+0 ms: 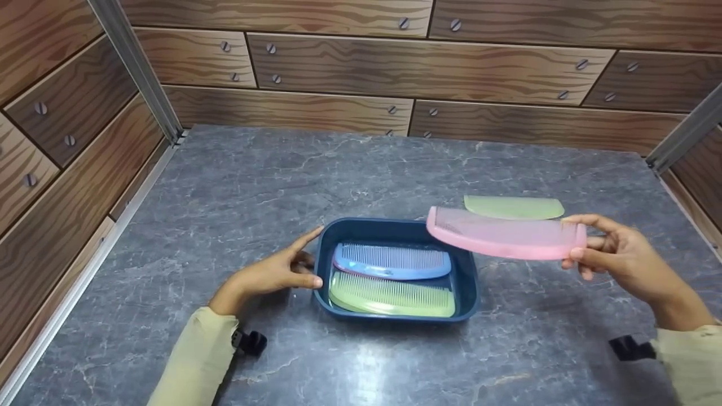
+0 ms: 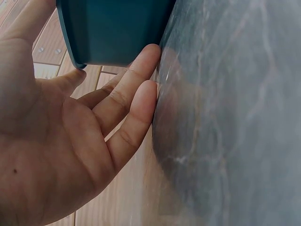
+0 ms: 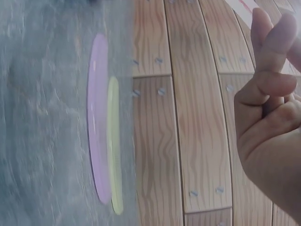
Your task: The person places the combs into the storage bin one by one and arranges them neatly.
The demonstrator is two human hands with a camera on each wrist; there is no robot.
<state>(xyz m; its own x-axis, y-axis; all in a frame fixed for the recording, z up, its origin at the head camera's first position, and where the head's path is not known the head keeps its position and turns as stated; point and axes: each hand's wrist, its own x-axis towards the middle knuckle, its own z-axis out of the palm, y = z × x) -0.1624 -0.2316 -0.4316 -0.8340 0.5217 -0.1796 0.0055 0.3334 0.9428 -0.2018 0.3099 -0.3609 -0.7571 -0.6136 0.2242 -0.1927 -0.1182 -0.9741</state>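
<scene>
My right hand (image 1: 626, 259) pinches a pink comb (image 1: 502, 234) by its right end, raised over the right rim of a dark blue plastic tub (image 1: 397, 318). In the tub, a blue comb (image 1: 395, 262) lies above a light green comb (image 1: 392, 296), teeth pointing away from me. A reddish edge shows beneath the blue one. My left hand (image 1: 276, 273) touches the tub's left side with extended index finger and thumb; its other fingers (image 2: 134, 75) rest loosely at the tabletop. The right wrist view shows my right hand (image 3: 273, 103), with only a sliver of comb at the top.
Behind the pink comb, another light green comb (image 1: 513, 207) lies on the grey marbled table (image 1: 271, 169). A purple comb (image 3: 98, 117) lies beside it in the right wrist view, hidden in the head view. Wood-patterned panels (image 1: 338, 62) enclose the back and sides.
</scene>
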